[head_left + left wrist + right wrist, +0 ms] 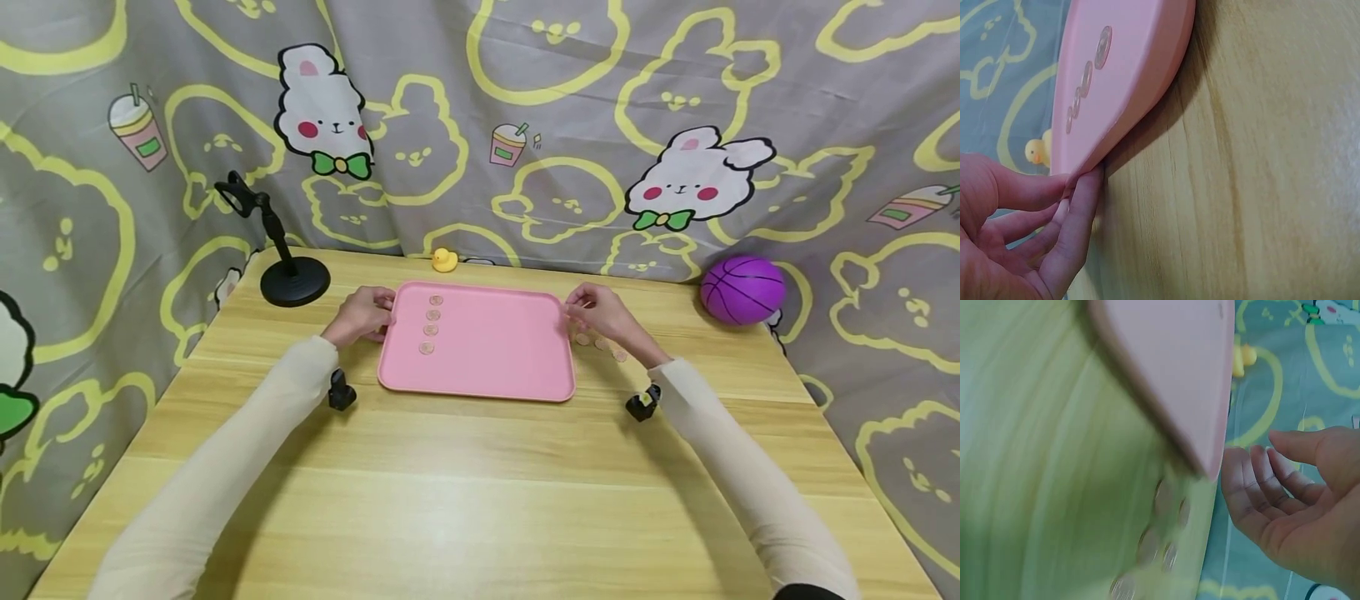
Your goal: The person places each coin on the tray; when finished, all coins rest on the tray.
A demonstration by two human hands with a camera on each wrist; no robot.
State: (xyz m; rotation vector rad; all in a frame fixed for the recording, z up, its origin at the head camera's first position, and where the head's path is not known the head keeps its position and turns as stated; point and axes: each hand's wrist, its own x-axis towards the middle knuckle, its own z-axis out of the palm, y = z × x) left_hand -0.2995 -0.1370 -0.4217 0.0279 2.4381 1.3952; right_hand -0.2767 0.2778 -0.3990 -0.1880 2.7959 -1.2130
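Note:
A pink tray point(495, 342) lies on the wooden table with several coins point(431, 330) in a column on its left part. My left hand point(360, 317) pinches the tray's left edge; the left wrist view shows the thumb point(1032, 190) on one side of the rim and a finger on the other. Just beside the tray's right edge is my right hand point(603, 312). Its fingers point(1247, 487) are loosely bent, apart from the rim in the right wrist view, and no object shows in them. More coins point(602, 342) lie on the table beneath the right hand, partly hidden by it.
A black stand point(295, 281) with a round base stands at the back left. Behind the tray sits a yellow rubber duck point(445, 260). A purple ball point(742, 290) is at the back right corner. Patterned grey curtain point(555, 192) hangs along the table's back and sides.

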